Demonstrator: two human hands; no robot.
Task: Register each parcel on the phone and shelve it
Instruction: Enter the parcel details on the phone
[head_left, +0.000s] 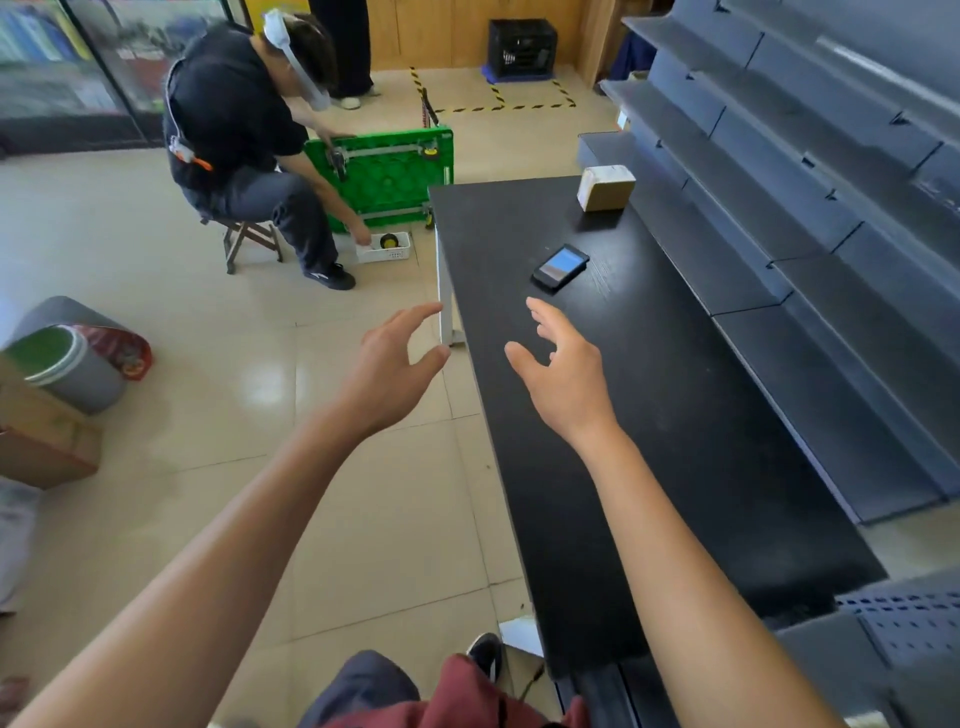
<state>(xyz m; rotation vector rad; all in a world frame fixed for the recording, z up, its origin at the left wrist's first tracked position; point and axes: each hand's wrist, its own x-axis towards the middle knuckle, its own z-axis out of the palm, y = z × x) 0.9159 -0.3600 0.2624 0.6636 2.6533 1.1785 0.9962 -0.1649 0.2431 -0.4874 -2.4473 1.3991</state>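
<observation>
A small boxy cardboard parcel (606, 187), one end taped white, sits at the far end of a matte black worktop (675, 441) beside grey metal shelves (810, 218). Nearer lies a glossy dark phone (560, 266), screen lit. Left hand (390, 371) and right hand (563, 374) hover with fingers spread, holding nothing.

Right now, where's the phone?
In the head view the phone lies flat on the black table, just beyond the right hand and nearer than the small parcel.

I see one small brown cardboard parcel (606, 187) at the black table's (675, 415) far edge; the phone (560, 266), screen lit, lies flat nearer me, mid-width.
</observation>
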